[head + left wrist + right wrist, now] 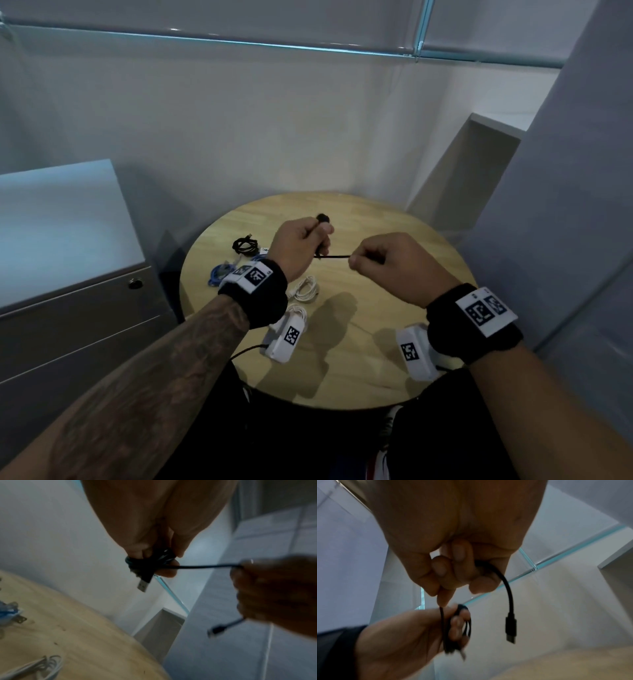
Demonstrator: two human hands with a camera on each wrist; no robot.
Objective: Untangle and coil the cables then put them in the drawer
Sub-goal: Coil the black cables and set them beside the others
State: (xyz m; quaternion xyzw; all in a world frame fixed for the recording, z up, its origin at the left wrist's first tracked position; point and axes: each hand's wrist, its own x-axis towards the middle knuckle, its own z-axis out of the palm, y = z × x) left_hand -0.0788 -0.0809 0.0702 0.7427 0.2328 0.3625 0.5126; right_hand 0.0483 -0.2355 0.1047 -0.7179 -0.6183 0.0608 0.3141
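Observation:
My left hand (305, 241) grips a small coil of black USB cable (149, 562) above the round wooden table (394, 370); its USB plug (143, 586) sticks out below the fingers. A taut stretch of the same black cable (334, 256) runs to my right hand (373, 258), which pinches it. The free end with a small connector (510, 628) hangs from the right hand (453, 566). On the table lie a coiled black cable (245, 245), a blue cable (219, 272) and a white cable (306, 289).
A grey drawer cabinet (68, 308) with a round lock (136, 283) stands left of the table, its drawers closed. White walls and a glass partition close the corner behind. A second white cable bundle (297, 311) lies near the left wrist.

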